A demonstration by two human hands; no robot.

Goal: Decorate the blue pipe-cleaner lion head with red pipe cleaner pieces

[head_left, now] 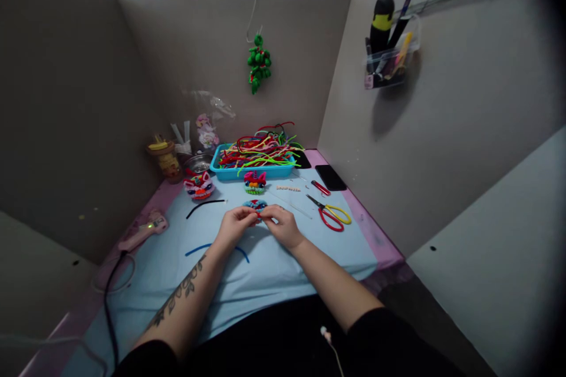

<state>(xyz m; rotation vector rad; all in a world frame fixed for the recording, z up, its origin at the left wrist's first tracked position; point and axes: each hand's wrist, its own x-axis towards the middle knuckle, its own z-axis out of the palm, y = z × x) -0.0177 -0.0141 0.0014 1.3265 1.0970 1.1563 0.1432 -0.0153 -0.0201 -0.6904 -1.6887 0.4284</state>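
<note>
Green ornament (259, 63) hanging against back partition (186, 41); black phone (331, 178) lying near right partition (351, 112)

Smooth, glossy blue plastic tray (254, 173); matt cloth (283, 259).

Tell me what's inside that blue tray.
The blue tray holds a tangled heap of colorful strands, red, green and yellow among them. The heap hides the tray's floor, so whatever lies beneath can't be seen.
</note>
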